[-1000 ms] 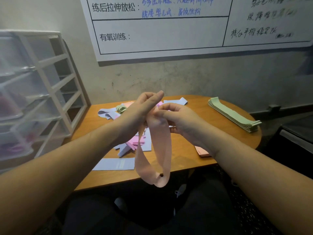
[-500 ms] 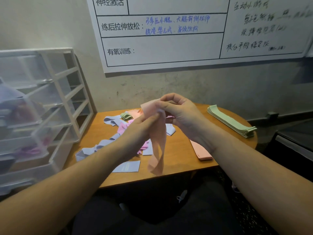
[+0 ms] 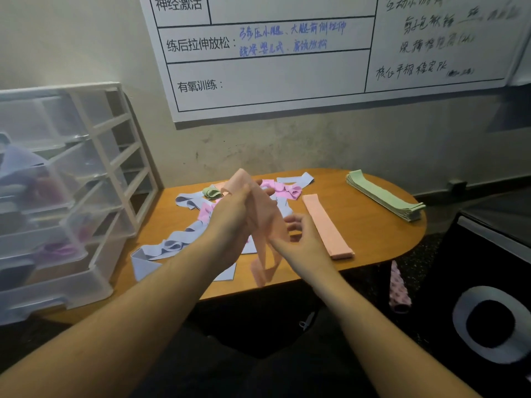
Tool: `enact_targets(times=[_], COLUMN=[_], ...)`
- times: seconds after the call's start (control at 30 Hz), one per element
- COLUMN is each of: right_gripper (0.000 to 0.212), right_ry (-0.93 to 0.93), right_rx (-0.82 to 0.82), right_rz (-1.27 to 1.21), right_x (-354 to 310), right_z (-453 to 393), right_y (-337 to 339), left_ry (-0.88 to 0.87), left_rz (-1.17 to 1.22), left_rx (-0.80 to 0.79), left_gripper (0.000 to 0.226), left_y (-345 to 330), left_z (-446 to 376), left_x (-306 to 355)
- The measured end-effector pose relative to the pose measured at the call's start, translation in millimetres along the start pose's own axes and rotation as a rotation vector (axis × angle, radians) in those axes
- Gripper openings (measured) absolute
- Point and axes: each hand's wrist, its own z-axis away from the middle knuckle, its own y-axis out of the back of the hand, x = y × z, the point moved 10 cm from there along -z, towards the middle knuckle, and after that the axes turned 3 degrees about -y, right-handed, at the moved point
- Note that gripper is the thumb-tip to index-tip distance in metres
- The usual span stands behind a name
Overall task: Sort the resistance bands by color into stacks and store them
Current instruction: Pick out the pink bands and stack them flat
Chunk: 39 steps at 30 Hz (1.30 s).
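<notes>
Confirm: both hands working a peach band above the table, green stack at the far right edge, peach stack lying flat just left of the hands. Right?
Not quite. The head view shows the peach stack lying flat just right of the hands, not left. The rest holds: left hand and right hand work the peach band above the table, and the green stack sits at the far right edge.

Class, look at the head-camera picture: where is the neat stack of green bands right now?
The green stack lies at the table's far right end near the wall, right of the flat peach stack.
</notes>
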Motion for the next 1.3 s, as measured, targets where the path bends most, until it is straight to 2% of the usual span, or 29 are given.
enact_targets(times=[0.17,0.27,0.4,0.5,0.6,0.73,0.83,0.93,1.0,1.1,1.2,1.3], right_gripper=[0.057,0.05,0.043,0.033,0.023,0.01,0.017,0.023,0.026,0.04,0.035,0.036], right_ry=[-0.128,-0.245,-0.33,-0.427,-0.543,-0.503,-0.506,-0.477,-0.448,-0.422,-0.446,-0.435], right_rx=[0.053,0.105,-0.005,-0.059,-0.057,-0.017,-0.115,-0.198,-0.232,-0.254,-0.275,-0.258], right_rz=[-0.048,-0.097,-0.066,-0.031,-0.313,-0.71,-0.809,-0.893,-0.894,-0.777,-0.585,-0.548], right_x=[48.1,68.9,86.5,106.0,121.9,114.1,107.4,102.8,101.0,102.9,103.6,101.4], right_z=[4.1,5.2,8.6,15.0,21.2,17.6,19.7,19.6,19.8,18.9,19.9,17.6], right_y=[0.6,6.6,-5.1,-7.6,-10.6,-8.3,-13.9,-14.4,-11.6,-7.1,-7.1,-2.0], left_ry=[0.017,0.033,0.05,0.028,0.033,0.055,0.066,0.044,0.052,0.071,0.091,0.098], left_rz=[0.165,0.261,0.306,0.314,0.287,0.31,0.345,0.361,0.363,0.322,0.264,0.196], left_rx=[-0.008,-0.008,-0.003,0.018,0.08,0.189,0.266,0.321,0.347,0.342,0.31,0.288], left_gripper=[0.033,0.031,0.032,0.024,0.022,0.027,0.019,0.029,0.038,0.037,0.044,0.047], left_y=[-1.1,0.1,4.7,14.3,28.7,50.7,65.5,84.7,95.2,100.5,98.9,95.0], left_z=[4.4,5.7,4.5,2.7,-0.6,-5.2,-7.6,-12.2,-13.9,-15.6,-18.1,-25.2], left_x=[-0.8,0.3,-7.5,-6.6,-12.6,-22.1,-24.1,-23.1,-23.1,-24.5,-25.7,-24.6])
